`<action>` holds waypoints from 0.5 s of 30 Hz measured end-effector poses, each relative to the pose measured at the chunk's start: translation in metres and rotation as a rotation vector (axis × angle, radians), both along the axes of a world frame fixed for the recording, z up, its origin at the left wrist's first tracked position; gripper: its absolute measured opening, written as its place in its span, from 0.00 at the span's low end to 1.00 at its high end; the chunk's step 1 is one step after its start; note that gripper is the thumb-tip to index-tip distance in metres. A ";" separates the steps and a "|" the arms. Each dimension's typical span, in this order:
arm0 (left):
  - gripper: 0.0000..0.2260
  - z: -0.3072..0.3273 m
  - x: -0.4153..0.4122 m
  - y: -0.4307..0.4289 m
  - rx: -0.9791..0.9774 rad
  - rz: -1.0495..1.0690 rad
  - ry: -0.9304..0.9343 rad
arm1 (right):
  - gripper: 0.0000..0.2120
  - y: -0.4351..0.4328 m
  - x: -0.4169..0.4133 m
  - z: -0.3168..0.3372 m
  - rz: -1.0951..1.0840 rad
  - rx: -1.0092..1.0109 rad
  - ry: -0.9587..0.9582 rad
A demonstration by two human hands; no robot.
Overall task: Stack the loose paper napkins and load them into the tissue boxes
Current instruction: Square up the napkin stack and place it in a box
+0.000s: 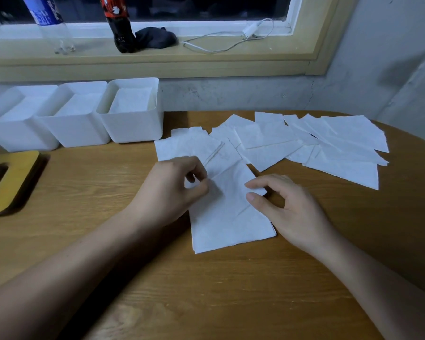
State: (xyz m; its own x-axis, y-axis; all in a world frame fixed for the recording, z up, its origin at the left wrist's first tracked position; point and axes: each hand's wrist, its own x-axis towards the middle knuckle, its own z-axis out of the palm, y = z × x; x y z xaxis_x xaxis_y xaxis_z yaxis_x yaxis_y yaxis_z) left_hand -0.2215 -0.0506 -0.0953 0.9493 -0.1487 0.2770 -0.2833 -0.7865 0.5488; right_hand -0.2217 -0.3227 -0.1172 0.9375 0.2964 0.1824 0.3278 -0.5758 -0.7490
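Wooden counter point(231, 290): both hands, left point(172, 190) and right point(290, 212), pinching the neat stack of white paper napkins point(226, 217); loose white napkins point(304, 143) scattered beyond; three white open-topped tissue boxes point(79, 114) at the wall.

fig.: window sill point(255, 57), l to r: clear bottle point(50, 23) w/ blue label, upright; cola bottle point(119, 25), red label, upright; black cloth point(156, 38) touching it; white charger cable point(221, 47), loose. below: wooden table point(231, 290).

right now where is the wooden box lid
Head view: the wooden lid lies at the table's left edge, just in front of the leftmost tissue box.
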 end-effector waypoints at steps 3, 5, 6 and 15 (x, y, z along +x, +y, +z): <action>0.03 0.018 -0.002 0.004 -0.037 0.002 -0.101 | 0.10 0.000 0.000 0.000 -0.002 0.048 -0.054; 0.03 0.029 -0.004 0.005 -0.061 -0.036 -0.169 | 0.14 -0.001 0.000 0.001 -0.036 0.087 -0.055; 0.03 0.035 -0.005 0.005 -0.082 -0.063 -0.184 | 0.18 -0.002 0.000 0.001 -0.059 0.111 -0.042; 0.05 0.035 -0.011 0.000 -0.304 -0.318 0.100 | 0.19 -0.005 0.001 0.009 0.074 0.427 0.188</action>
